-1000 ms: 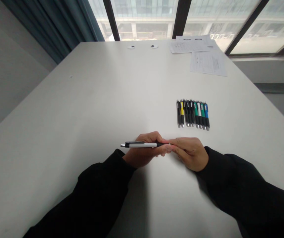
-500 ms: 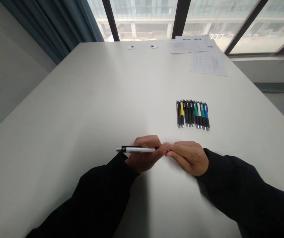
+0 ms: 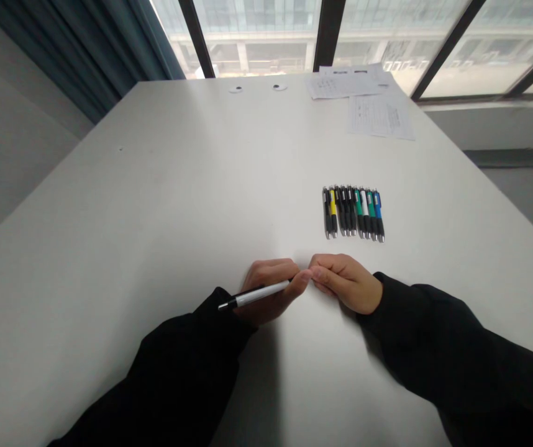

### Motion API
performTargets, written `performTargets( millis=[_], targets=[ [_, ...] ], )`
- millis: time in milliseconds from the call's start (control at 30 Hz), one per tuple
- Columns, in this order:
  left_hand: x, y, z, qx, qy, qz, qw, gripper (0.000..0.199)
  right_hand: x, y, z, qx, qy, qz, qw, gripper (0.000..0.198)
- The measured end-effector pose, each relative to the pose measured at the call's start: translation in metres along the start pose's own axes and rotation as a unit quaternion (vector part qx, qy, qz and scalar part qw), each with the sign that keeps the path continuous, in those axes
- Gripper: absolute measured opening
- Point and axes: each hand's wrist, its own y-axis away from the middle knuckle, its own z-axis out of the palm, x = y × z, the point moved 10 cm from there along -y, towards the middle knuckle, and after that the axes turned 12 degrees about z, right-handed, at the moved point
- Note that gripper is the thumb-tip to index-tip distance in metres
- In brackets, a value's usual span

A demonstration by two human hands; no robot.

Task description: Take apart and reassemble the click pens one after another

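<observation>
My left hand [image 3: 273, 292] is closed around a white ballpoint pen [image 3: 263, 293] with a black clip and a black part near its silver push button. The pen slants, its button end low on the left beside my wrist. Its front end runs under my left thumb toward the fingertips of my right hand [image 3: 345, 282]. Those right fingers are curled and pinched at the pen's tip, touching my left thumb; the tip itself is hidden between them. Both hands are close above the white table [image 3: 177, 205].
Beyond my right hand lies a row of several pens [image 3: 353, 212], black, yellow, green, white and blue, side by side. Paper sheets [image 3: 381, 117] rest at the far right of the table. Two cable-hole covers [image 3: 279, 87] sit near the back edge, before the window.
The pen has tilted, its button end dropping toward me. My right hand has turned, its fingers curling more tightly at the tip. The view has shifted slightly right.
</observation>
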Motion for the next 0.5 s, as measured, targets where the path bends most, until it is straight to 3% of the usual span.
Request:
performTargets(
  millis=[267, 500],
  targets=[
    [-0.008, 0.002, -0.005, 0.080, 0.001, -0.080, 0.994, 0.057, -0.005, 0.004, -0.006, 0.048, 0.004, -0.020, 0.999, 0.036],
    [-0.030, 0.013, 0.001, 0.108, 0.094, -0.219, 0.965, 0.068, -0.010, 0.009, -0.015, 0.115, -0.010, -0.100, 0.988, 0.018]
  ],
)
